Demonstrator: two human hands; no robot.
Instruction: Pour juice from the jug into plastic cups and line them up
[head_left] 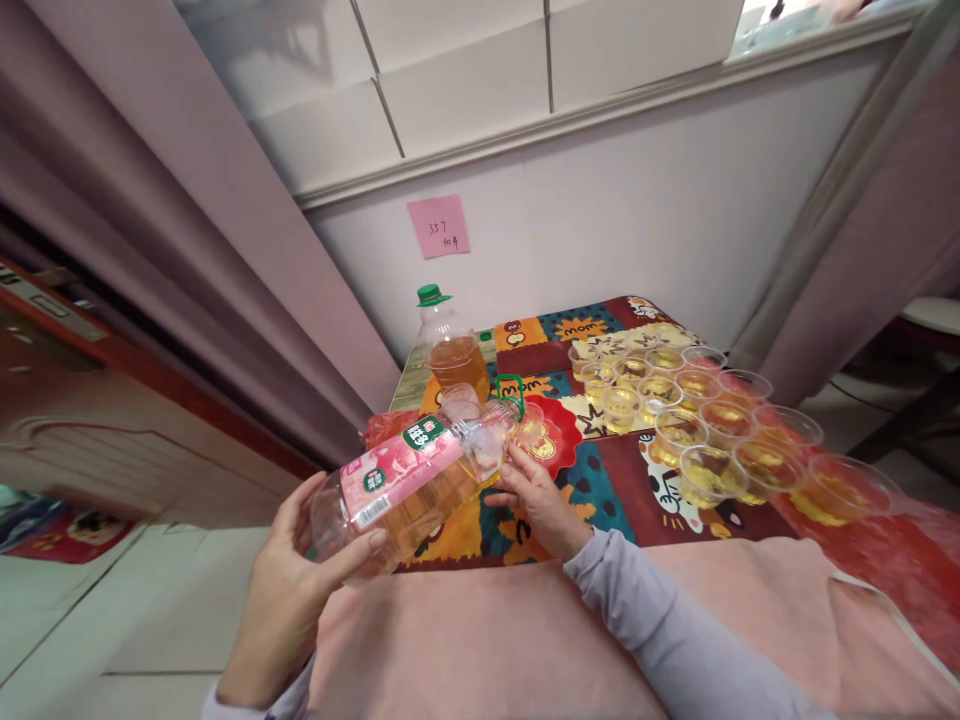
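My left hand [289, 580] is wrapped round the base end of a clear plastic bottle [405, 470] with a pink label. The bottle lies tilted, its neck toward the right, with yellow liquid along its lower side. My right hand [544, 500] grips a clear plastic cup [489, 458] at the bottle's mouth. Some yellow liquid shows at the cup's bottom. Behind them on the table is a red scalloped plate [566, 440], partly covered by the cup. A large jug [459, 362] of amber liquid with a green cap stands further back.
Several clear cups [679, 430] of yellow liquid stand in rows on the right of the patterned table [517, 352]. A pink cloth [480, 640] covers the near edge. A pink note [439, 226] is on the wall. Red plastic film [892, 570] lies at the right.
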